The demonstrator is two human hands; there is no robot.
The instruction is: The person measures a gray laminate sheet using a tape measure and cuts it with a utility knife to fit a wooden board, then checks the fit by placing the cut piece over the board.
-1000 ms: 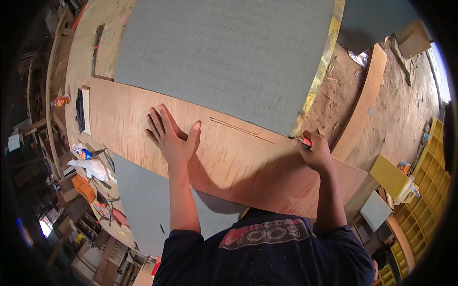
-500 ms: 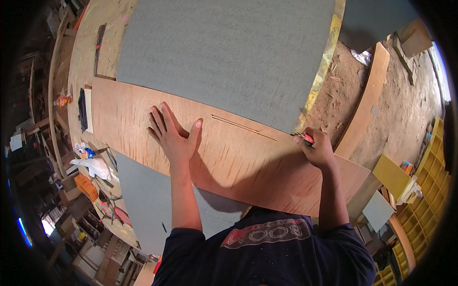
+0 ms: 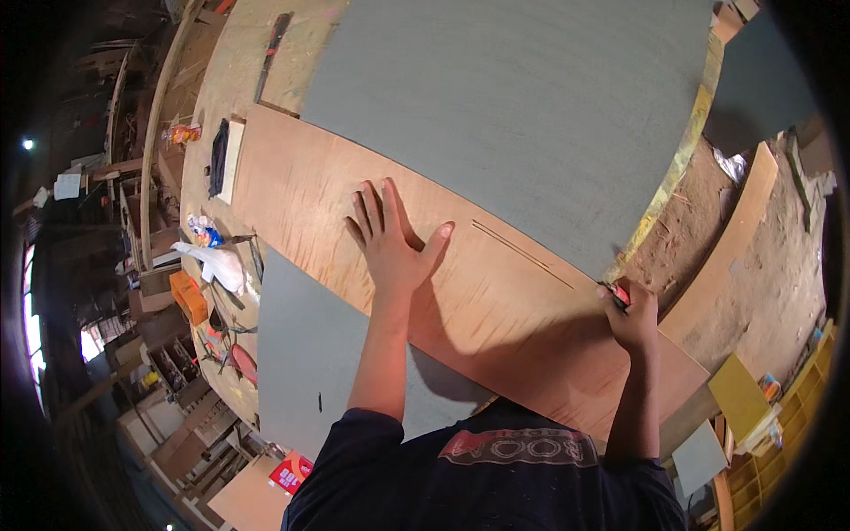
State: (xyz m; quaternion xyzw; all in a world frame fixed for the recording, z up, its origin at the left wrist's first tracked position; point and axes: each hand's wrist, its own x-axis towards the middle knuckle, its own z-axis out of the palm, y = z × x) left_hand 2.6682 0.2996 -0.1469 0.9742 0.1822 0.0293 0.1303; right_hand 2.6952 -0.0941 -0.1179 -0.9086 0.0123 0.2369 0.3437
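Observation:
A long reddish-brown plywood strip (image 3: pixel 305 190) lies slantwise over the bench, along the near edge of a large grey sheet (image 3: pixel 522 115). My left hand (image 3: pixel 396 255) presses flat on the strip with its fingers spread. At the near right corner of the grey sheet, my right hand (image 3: pixel 637 323) is closed around a small red-and-black hand tool (image 3: pixel 622 296). The tool's tip is at the strip's far edge; its exact kind is mostly hidden by my fingers. Thin, dark parallel slits (image 3: pixel 522 254) show in the strip between my hands.
A second grey sheet (image 3: pixel 301 345) lies beneath the strip, nearer me. To the left are a dark-bladed tool with a red handle (image 3: pixel 273 55), a white plastic bag (image 3: pixel 217 265) and an orange object (image 3: pixel 188 297). A curved wooden plank (image 3: pixel 730 232) is beyond the right edge.
The head view has turned, so everything sits further right and more tilted. My left hand remains flat on the strip, and my right hand still holds the tool at the grey sheet's corner.

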